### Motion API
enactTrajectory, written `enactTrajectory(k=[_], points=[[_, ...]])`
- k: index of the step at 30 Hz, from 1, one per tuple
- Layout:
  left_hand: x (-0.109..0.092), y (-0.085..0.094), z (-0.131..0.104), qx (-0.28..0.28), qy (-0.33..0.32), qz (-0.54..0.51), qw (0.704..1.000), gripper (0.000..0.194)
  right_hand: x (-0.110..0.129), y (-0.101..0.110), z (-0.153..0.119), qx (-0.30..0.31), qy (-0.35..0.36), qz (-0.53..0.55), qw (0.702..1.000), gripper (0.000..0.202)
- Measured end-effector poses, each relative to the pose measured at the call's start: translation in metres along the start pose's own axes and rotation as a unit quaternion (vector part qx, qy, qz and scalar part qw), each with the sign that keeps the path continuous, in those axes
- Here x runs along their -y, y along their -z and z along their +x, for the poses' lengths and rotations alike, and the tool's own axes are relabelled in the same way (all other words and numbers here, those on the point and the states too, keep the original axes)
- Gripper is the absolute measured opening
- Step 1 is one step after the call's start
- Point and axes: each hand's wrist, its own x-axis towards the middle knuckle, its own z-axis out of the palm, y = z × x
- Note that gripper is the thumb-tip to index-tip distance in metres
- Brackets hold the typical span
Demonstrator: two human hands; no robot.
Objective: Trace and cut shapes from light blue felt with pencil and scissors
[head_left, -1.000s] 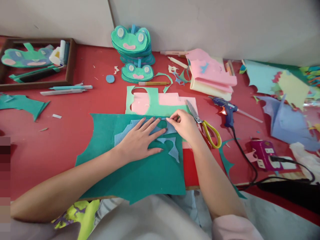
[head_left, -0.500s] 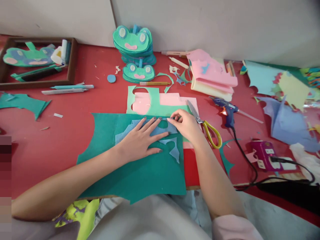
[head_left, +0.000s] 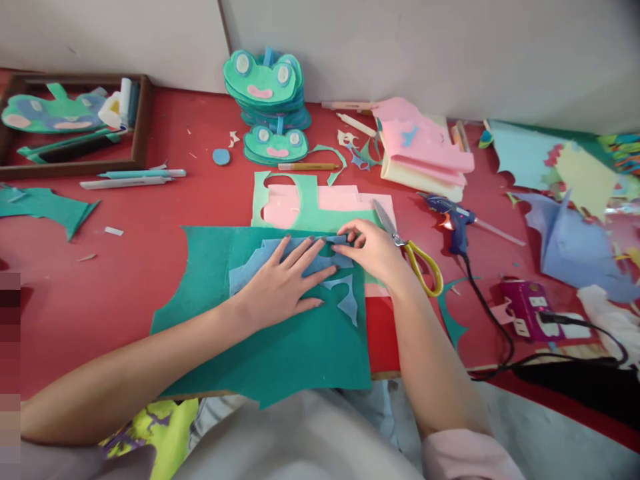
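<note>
A blue felt piece [head_left: 245,273] with cut-out gaps lies on a large dark green felt sheet [head_left: 300,357]. My left hand [head_left: 277,288] rests flat on the blue felt, its fingers spread. At the upper right edge of that felt, my right hand [head_left: 367,245] has its fingers curled in a pinch on the border, where a narrow strip looks turned over. A small blue felt scrap [head_left: 349,308] sits just below, touched by neither hand. Yellow-handled scissors [head_left: 423,267] lie right of my right hand.
Frog-face felt pieces [head_left: 265,83] are stacked at the back. A glue gun [head_left: 453,220] is at the right, its cord running to a purple power strip [head_left: 527,310]. Pink felt [head_left: 427,143] lies behind. A brown tray [head_left: 145,127] with pens stands at the far left.
The right fingers have shifted slightly on the blue felt's upper edge, and more of a turned-over strip shows beside them. The left hand stays in place.
</note>
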Motion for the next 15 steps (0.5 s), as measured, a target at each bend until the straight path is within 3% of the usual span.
enactTrajectory(k=[15], points=[[-0.0027, -0.009, 0.0004, -0.061, -0.053, 0.01, 0.997, 0.044, 0.0003, 0.0017, -0.0003, 0.01, 0.002, 0.019, 1.0, 0.016]])
